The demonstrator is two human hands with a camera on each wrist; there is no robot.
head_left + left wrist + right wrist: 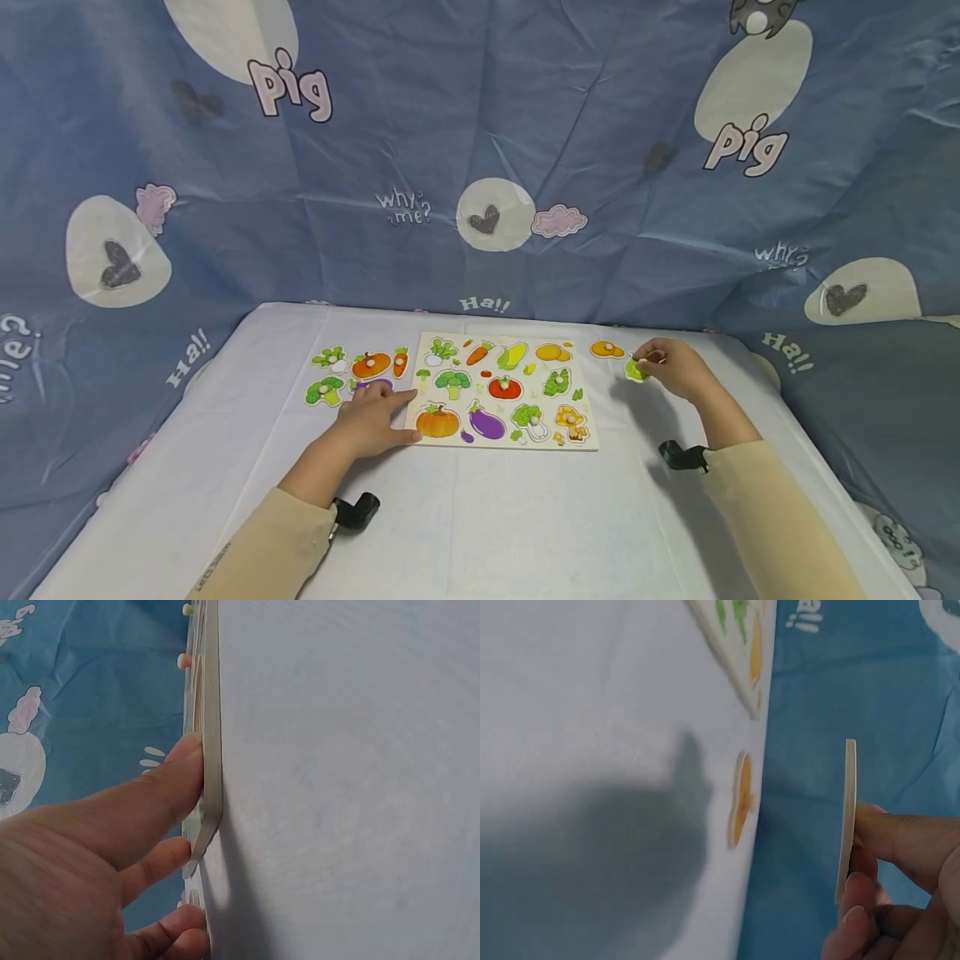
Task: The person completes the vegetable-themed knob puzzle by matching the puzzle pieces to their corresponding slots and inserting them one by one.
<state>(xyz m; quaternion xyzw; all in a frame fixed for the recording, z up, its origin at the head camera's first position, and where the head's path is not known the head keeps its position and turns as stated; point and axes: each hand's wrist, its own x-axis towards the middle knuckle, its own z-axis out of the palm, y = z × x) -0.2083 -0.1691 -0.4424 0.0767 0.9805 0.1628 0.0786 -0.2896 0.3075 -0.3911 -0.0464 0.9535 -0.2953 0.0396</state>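
Note:
The wooden vegetable puzzle board (502, 444) lies flat on the white-covered table. At its left edge rests my left hand (367, 421), thumb and forefinger spread; in the left wrist view the thumb (161, 787) presses against the board's rim. My right hand (672, 367) pinches a small green puzzle piece (635, 370) to the right of the board. Seen edge-on in the right wrist view, this thin piece (846, 825) is held up above the table, its knob hidden by the fingers. Beside it an orange knobbed piece (607, 349) lies on the cloth.
Left of the board lie loose knobbed pieces: a white radish (330, 359), a pumpkin (371, 364), a carrot (401, 362), a broccoli (324, 391) and an eggplant (372, 385) partly behind the left hand. A blue printed cloth (420, 275) hangs behind the table.

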